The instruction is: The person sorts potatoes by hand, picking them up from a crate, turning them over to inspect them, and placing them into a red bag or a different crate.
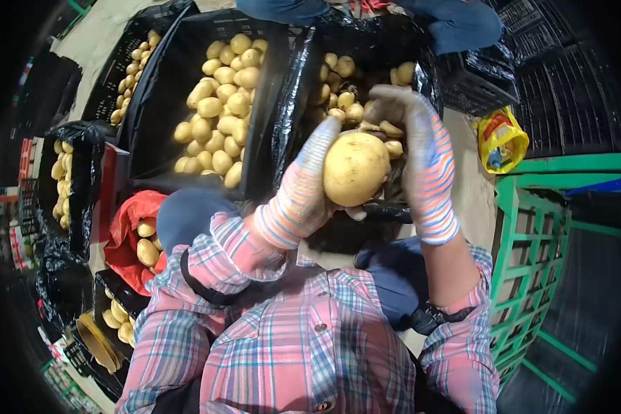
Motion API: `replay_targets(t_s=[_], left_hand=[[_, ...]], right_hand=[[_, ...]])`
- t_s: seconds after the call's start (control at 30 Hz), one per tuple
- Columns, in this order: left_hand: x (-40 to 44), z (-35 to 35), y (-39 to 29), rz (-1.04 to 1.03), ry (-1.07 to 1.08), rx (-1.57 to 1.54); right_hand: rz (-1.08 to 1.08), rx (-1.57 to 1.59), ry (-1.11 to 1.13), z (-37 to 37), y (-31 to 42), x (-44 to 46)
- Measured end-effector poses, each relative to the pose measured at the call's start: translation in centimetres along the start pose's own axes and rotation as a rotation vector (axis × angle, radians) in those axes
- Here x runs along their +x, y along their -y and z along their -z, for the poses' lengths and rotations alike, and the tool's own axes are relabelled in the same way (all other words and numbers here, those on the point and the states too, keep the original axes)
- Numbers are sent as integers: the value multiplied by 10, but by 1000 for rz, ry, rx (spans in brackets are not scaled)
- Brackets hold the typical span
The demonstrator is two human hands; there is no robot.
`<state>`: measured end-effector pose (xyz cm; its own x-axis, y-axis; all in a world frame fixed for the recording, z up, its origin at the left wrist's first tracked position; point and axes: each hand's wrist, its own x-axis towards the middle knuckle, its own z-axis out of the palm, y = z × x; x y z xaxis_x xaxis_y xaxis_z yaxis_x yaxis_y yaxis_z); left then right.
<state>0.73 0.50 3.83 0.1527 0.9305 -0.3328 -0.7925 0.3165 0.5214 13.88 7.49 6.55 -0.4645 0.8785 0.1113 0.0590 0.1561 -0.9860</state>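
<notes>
A large pale-yellow potato (pixel 356 170) rests in my left hand (pixel 307 178), whose gloved fingers wrap round its left side and underside. My right hand (pixel 421 141), in a matching striped glove, is raised just to the right of the potato, apart from it. Its fingers are stretched out and curve over toward the left, slightly blurred, with nothing visible in them. Below both hands stands a crate lined with black plastic (pixel 288 103), holding smaller potatoes (pixel 345 103) and some dark bits.
To the left is another black-lined crate (pixel 160 103) of potatoes. A red bag (pixel 121 238) with potatoes sits by my left knee. On the right are a green metal frame (pixel 507 207), a yellow bag (pixel 493 148) and stacked black crates (pixel 559 96). Another person's legs (pixel 462 24) are across from me.
</notes>
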Motion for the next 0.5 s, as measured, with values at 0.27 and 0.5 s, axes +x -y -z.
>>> replay_targets(t_s=[0.27,0.5], left_hand=[[5,10,23,-195,-101,314],[-5,16,19,-110,-99,282]], right_hand=[[467,-695,288,-34,20,-4],[486,-595,125,-45,17,-15]])
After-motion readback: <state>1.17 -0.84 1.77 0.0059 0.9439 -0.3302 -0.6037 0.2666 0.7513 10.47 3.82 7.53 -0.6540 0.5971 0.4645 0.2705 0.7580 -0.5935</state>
